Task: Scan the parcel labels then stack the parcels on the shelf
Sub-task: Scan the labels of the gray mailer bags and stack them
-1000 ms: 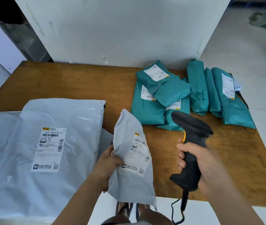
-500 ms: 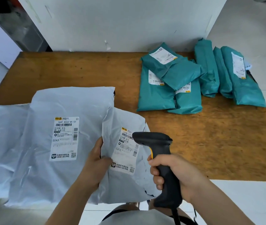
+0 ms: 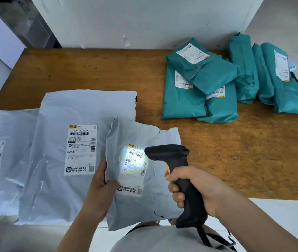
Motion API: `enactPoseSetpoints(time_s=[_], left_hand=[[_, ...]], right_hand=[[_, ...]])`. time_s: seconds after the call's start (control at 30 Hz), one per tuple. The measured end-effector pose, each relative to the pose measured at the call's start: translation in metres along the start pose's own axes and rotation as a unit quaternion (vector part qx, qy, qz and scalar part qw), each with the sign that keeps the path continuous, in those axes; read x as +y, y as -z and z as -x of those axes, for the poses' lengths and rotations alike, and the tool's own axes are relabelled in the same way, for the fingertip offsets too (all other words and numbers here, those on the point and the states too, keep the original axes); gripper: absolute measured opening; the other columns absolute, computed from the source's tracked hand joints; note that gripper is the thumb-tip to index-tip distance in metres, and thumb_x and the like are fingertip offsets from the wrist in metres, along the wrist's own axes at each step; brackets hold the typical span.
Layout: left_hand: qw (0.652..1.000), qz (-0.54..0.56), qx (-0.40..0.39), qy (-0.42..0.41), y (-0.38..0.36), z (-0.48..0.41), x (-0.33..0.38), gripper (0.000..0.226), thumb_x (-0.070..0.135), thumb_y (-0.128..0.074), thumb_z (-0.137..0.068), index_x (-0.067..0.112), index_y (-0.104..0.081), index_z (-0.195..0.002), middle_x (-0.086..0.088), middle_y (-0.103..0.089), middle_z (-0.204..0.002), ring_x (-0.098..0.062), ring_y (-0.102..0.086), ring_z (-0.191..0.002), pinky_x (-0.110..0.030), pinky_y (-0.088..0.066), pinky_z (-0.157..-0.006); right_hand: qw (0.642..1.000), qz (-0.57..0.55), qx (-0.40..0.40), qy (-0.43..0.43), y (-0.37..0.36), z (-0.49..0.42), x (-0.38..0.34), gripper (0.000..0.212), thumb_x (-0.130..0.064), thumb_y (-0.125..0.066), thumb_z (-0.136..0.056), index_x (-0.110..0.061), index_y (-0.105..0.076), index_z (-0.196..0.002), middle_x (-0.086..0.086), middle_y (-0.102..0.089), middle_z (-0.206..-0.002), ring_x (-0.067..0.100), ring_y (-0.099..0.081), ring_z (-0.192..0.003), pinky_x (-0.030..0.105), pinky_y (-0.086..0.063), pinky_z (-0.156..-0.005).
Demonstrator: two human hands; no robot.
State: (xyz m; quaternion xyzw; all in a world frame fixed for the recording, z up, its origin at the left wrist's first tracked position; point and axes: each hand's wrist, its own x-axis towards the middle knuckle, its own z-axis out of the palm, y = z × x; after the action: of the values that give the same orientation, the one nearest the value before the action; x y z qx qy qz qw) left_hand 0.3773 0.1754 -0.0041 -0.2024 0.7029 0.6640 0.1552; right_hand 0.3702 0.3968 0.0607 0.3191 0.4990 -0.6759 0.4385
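A small grey parcel (image 3: 135, 139) lies at the table's near edge, over a larger grey parcel (image 3: 57, 160). My left hand (image 3: 100, 186) grips its left edge, thumb on the front. Its white label (image 3: 132, 180) faces up. A bright patch of light falls on the label's upper half. My right hand (image 3: 197, 186) is closed around the handle of a black barcode scanner (image 3: 170, 153) with a yellow trigger. The scanner's head points left at the lit label, a short way off it. Its cable hangs down toward my body.
A third grey parcel (image 3: 1, 160) lies at the far left. Several teal parcels (image 3: 208, 79) are heaped at the back right of the wooden table (image 3: 93, 73). A white wall (image 3: 144, 20) stands behind the table. Pale floor shows to the right.
The small grey parcel went from held up to lying flat over the big one. The scanner swung left toward its label, and the light now falls on the label.
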Motion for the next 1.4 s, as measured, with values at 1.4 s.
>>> enactPoseSetpoints(time_s=[1.4], left_hand=[[0.998,0.057,0.017,0.025,0.0008,-0.0044,-0.0034,0.068,-0.021,-0.042,-0.076,0.037,-0.060,-0.107,0.020,-0.073,-0.086,-0.001,-0.070,-0.077,-0.018,-0.055,-0.059]], right_hand=[[0.999,-0.028,0.019,-0.002,-0.0072,-0.0008,0.0028,0.007,-0.009,-0.057,-0.082,-0.010,-0.051,-0.083,0.003,-0.046,-0.054,0.013,-0.037,-0.041,0.022,-0.037,-0.041]])
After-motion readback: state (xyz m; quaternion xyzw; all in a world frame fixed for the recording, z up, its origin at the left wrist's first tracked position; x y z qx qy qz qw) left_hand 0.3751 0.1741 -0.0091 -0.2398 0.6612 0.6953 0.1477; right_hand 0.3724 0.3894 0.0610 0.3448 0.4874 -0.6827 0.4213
